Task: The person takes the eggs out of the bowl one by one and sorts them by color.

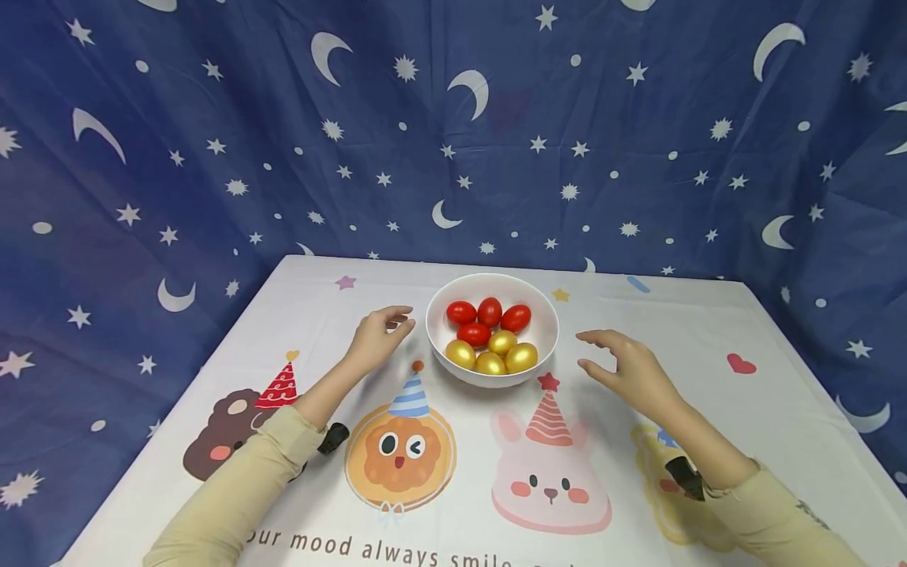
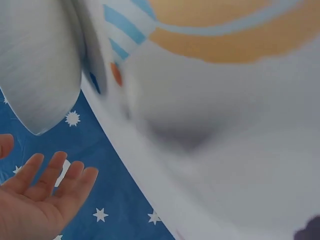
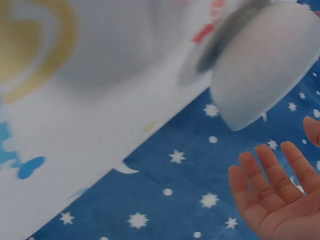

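Observation:
A white bowl stands on the table, with several red eggs at the back and several gold eggs at the front inside it. My left hand hovers just left of the bowl, fingers relaxed and apart from its rim. On the other side, my right hand is held over the table with a gap to the bowl, thumb and fingers spread. Both wrist views show empty palms facing the bowl's outer wall, also seen as the bowl side from the right. The eggs are hidden in the wrist views.
The white tablecloth carries printed cartoon animals and lettering. Behind the table's far edge hangs a dark blue cloth with moons and stars. A black wrist camera sits under the left wrist, another black device under the right.

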`<state>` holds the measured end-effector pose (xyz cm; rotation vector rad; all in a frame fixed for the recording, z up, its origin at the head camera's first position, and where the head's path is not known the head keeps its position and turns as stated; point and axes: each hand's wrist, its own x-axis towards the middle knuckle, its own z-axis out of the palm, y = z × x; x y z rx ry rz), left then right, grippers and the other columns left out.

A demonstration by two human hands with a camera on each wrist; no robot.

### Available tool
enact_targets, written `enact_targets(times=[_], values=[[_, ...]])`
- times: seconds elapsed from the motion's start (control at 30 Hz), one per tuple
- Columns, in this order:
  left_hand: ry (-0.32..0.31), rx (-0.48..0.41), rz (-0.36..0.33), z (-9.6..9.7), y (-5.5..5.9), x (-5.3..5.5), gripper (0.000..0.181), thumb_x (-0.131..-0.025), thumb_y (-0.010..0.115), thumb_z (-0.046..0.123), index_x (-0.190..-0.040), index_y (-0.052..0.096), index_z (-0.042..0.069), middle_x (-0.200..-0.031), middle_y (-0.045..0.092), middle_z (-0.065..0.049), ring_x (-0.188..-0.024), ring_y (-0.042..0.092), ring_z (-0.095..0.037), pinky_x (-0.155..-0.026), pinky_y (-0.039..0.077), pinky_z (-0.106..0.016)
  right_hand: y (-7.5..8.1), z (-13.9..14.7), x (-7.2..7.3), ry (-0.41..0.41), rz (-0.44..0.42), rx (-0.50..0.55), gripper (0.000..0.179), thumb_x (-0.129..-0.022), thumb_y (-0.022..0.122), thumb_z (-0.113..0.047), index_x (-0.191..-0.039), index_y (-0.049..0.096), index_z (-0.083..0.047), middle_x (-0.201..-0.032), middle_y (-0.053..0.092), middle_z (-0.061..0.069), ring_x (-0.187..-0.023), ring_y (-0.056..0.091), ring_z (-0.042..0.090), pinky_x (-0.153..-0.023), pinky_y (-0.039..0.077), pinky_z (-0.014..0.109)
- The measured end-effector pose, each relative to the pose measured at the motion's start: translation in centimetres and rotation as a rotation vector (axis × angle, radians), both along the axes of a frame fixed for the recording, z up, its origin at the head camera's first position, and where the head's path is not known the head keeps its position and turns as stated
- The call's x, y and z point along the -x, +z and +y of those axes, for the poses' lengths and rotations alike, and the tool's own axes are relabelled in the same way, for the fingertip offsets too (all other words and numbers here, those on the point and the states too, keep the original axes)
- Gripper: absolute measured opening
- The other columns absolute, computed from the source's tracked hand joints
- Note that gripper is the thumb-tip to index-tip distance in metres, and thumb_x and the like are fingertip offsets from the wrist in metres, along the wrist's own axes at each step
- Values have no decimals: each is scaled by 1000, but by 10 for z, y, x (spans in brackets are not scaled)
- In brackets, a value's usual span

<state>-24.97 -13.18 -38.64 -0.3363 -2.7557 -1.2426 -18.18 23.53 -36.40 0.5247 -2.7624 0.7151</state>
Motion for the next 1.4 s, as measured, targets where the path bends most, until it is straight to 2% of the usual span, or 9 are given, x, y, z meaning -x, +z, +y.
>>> enact_targets(times=[0.07,0.2,0.33,0.5,0.67,0.8,0.9,1.1,1.4], values=[[7,-28,-14,3,1,2,36,-92,57,16,-123,59,-3,-112,66,-23,-103,64,-37,-92,55,-46,4,-6,-1,11,25,10,38,-82,72,-11,-118,62,-3,-113,66,16,-101,61,33,-72,57,42],[16,-73,-32,7,-1,7,35,-92,56,15,-121,59,-5,-111,66,-25,-101,64,-37,-90,56,-45,10,-15,-2,31,55,28,38,-81,73,-9,-118,63,-4,-111,67,14,-99,61,31,-67,55,36],[15,-115,-85,11,-2,12,37,-94,52,15,-125,56,-5,-120,60,-26,-107,61,-38,-90,57,-42,15,-24,-1,42,30,39,40,-81,73,-7,-120,62,-2,-114,66,17,-102,61,34,-77,59,46],[34,-199,-228,15,2,18,41,-97,48,19,-134,49,1,-134,50,-24,-117,54,-37,-85,59,-44,20,-37,4,60,-6,49,42,-81,73,-8,-121,61,-2,-117,64,18,-105,60,35,-85,58,51],[54,-338,-389,21,6,24,45,-97,49,21,-139,44,3,-139,46,-20,-124,46,-34,-93,55,-49,24,-49,8,71,-30,49,42,-82,72,-10,-122,60,-4,-119,64,17,-109,59,34,-92,54,51],[72,-477,-541,26,9,26,47,-98,50,22,-141,42,6,-141,44,-17,-124,47,-34,-95,54,-47,25,-55,12,76,-29,46,42,-81,73,-7,-121,61,-3,-119,64,16,-111,58,34,-95,53,51],[82,-525,-606,28,10,28,47,-98,50,21,-141,41,6,-142,45,-16,-123,50,-33,-92,55,-43,25,-61,14,80,-34,33,42,-80,73,-6,-121,61,-3,-120,64,16,-112,58,34,-95,53,51],[86,-519,-620,29,8,32,45,-97,52,17,-139,44,6,-137,50,-17,-110,58,-26,-85,59,-35,28,-74,19,91,-23,-1,40,-80,73,-4,-118,62,-3,-120,64,15,-115,57,34,-97,52,49],[109,-527,-594,27,6,35,43,-92,56,11,-135,50,5,-132,54,-18,-97,63,-21,-88,58,-37,38,-89,28,113,-30,-59,39,-80,74,-5,-117,62,-1,-119,64,15,-114,58,33,-96,54,46]])
